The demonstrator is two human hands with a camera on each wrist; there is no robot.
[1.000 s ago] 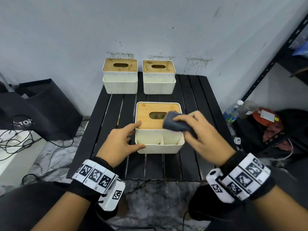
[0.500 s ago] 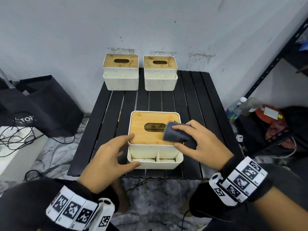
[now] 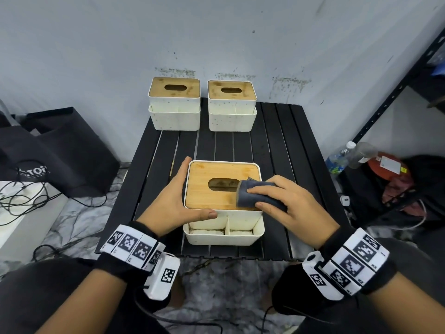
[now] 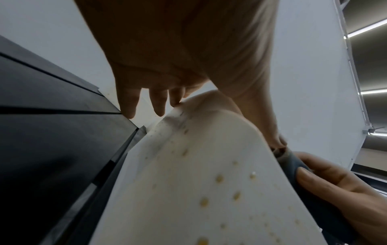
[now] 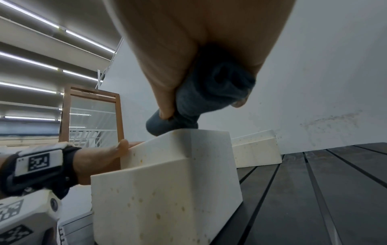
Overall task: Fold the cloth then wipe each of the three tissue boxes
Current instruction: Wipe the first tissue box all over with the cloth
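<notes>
The nearest tissue box (image 3: 224,227), white with a bamboo lid (image 3: 204,189), stands near the table's front edge. My left hand (image 3: 179,198) braces its front-left corner, with straight fingers along the left wall and the thumb across the front. My right hand (image 3: 284,201) grips a folded grey cloth (image 3: 250,196) and presses it on the lid just right of the slot. The right wrist view shows the cloth (image 5: 201,99) bunched in my fingers above the box's corner (image 5: 167,182). Two more tissue boxes (image 3: 174,104) (image 3: 232,107) stand side by side at the back.
The black slatted table (image 3: 289,165) stands against a stained white wall. A black bag (image 3: 60,153) and cables lie on the floor to the left. To the right are water bottles (image 3: 337,160), a black shelf frame (image 3: 397,92) and clutter.
The near box has come closer to the table's front edge. My left fingers now stretch further along its left wall. The cloth stays on the lid, right of the slot.
</notes>
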